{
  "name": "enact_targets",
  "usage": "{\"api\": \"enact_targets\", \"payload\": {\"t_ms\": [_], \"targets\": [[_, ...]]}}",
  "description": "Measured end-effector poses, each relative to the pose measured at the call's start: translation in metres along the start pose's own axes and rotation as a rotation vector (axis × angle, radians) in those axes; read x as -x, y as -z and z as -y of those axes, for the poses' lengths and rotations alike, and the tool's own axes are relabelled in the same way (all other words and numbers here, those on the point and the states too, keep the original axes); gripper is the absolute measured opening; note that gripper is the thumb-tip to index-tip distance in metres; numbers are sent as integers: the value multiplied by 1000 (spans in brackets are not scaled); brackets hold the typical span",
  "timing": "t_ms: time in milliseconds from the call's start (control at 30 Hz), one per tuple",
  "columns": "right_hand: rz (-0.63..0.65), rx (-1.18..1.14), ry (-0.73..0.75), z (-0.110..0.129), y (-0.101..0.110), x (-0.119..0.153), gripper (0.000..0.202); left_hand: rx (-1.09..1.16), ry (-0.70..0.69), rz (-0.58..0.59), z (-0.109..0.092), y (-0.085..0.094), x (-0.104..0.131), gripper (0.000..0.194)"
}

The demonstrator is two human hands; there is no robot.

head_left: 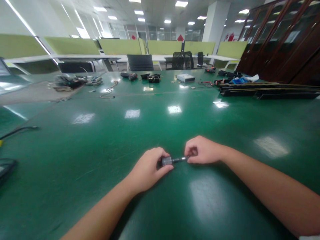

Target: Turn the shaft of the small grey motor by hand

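A small tool (167, 161) with a dark grey, thick handle and a thin metal shaft lies sideways, low over the green table (105, 133), near the middle of the view. My left hand (150, 166) is closed round the handle, its thumb and fingers on opposite sides. The shaft points right, and its far end meets the pinched fingertips of my right hand (200, 150). Whatever small part may sit at that tip is hidden by the fingers.
Farther back on the table are a white box (185, 78), black parts (153, 78), a loose cable (108, 91) and a pile of electronics (72, 81). Long black strips (265, 90) lie at the back right. A black cable (20, 130) enters from the left edge.
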State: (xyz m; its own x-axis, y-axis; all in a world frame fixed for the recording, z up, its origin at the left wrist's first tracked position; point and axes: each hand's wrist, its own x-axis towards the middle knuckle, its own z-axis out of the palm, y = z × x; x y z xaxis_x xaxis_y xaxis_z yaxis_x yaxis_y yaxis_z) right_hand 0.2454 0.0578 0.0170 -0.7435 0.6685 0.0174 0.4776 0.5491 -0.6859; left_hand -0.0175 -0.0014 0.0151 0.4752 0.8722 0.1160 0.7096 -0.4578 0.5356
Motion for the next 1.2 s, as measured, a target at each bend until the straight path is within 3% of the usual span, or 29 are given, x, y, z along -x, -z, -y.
{"api": "enact_targets", "payload": {"t_ms": [533, 933, 1200], "targets": [[-141, 129, 125, 23, -36, -10, 13, -20, -41, -14, 0, -1, -2, 21], [-203, 292, -125, 57, -48, -9, 14, -27, -96, -12, 2, 0, 1, 18], [-231, 23, -104, 48, -47, -4, 18, -11, -70, -14, 2, 1, 0, 19]]}}
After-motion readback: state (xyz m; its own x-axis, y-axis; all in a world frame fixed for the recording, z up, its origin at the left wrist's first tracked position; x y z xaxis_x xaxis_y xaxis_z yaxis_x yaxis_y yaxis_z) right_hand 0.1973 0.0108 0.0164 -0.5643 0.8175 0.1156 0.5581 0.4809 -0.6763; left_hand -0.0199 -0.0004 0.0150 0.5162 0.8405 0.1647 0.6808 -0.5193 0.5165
